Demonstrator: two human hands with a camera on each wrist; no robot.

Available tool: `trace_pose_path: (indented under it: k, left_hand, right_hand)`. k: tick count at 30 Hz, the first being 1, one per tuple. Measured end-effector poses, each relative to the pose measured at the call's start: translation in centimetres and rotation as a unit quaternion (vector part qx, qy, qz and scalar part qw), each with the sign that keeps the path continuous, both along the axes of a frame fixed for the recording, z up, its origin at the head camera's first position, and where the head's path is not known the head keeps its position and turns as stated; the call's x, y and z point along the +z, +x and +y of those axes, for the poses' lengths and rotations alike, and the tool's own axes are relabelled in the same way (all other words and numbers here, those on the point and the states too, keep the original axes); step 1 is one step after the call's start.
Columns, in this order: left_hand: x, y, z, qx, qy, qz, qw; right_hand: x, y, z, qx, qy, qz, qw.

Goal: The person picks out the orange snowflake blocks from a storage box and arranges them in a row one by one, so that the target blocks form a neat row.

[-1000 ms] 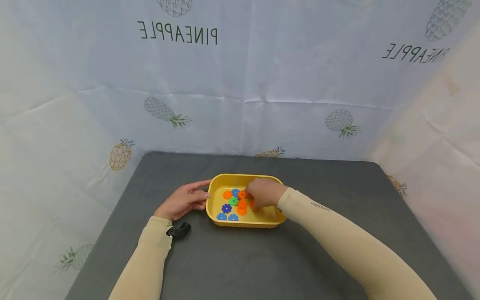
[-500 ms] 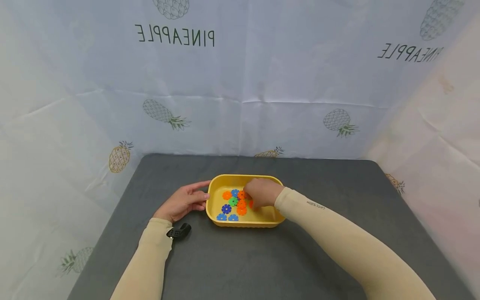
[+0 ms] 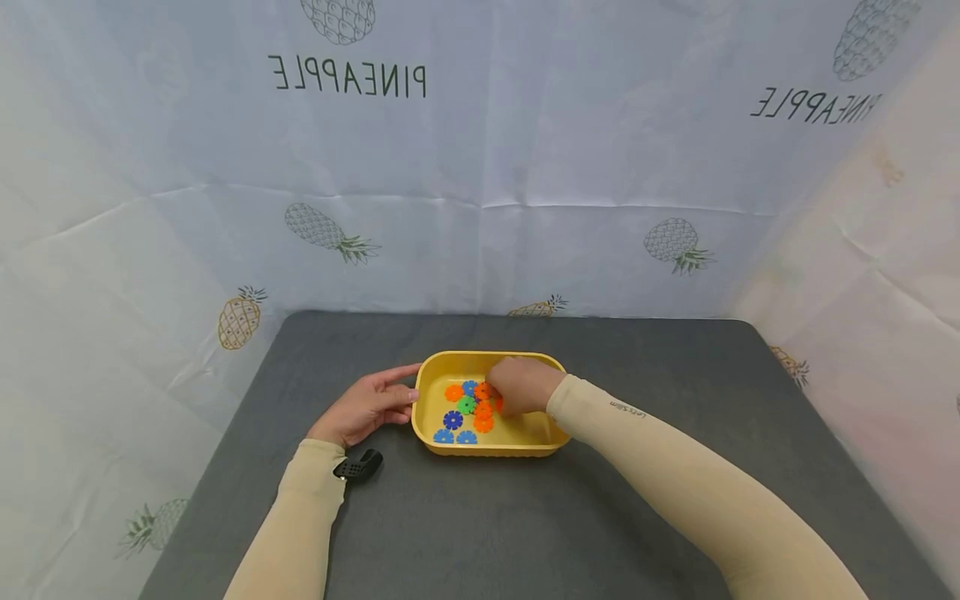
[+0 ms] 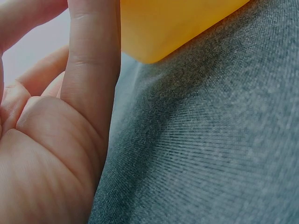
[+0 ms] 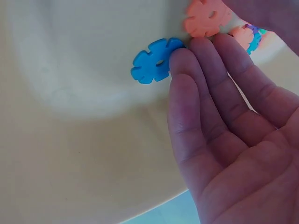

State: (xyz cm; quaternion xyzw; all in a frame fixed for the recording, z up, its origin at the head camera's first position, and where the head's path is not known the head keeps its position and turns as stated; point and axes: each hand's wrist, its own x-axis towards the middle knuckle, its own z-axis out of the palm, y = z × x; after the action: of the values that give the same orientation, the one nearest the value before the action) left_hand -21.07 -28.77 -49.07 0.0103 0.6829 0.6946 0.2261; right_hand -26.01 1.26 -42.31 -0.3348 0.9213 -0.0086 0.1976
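A yellow plastic tray sits on the dark table, with several snowflake-shaped plastic discs inside. Orange, green, dark blue and light blue discs lie mostly on its left side. My left hand rests at the tray's left end, index finger and thumb extended against it. Inside the tray is my right hand, reaching down among the discs. In the right wrist view its fingers are gently bent, close to a blue disc and an orange disc; contact is partly hidden.
The dark grey table extends around the tray. A white curtain printed with pineapples hangs behind and at both sides. A black band is on the left wrist.
Both hands stay almost in place. My right hand shifts slightly left in the tray, and less of the orange disc beside it shows. The head view tilts slightly.
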Motion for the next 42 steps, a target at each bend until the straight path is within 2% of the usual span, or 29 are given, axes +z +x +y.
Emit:
trace_pose_path:
  k: [16,27,33,39,42]
  left_hand:
    - [0.1,0.24,-0.04,-0.005,0.006,0.002,1.0]
    - [-0.31,0.2,-0.17,-0.007,0.0,0.007,0.9999]
    - [-0.11,0.02,-0.11,-0.006,-0.003,0.009,0.9999]
    - [-0.08,0.35,-0.01,-0.007,-0.007,0.017,0.9998]
    - [-0.37,0.61,0.02,-0.011,-0.003,0.016,0.9998]
  right_hand:
    - [0.15,0.21,0.12,-0.026,-0.006,-0.026,0.9993]
    - [0.27,0.46,0.11,-0.031,-0.004,-0.029,0.9991]
    - [0.62,0.48,0.24,-0.019,-0.001,-0.015,0.9997]
    - [0.22,0.41,0.2,-0.022,0.007,-0.016,0.9996]
    - [-0.06,0.69,0.23,-0.037,0.011,-0.028,0.9989]
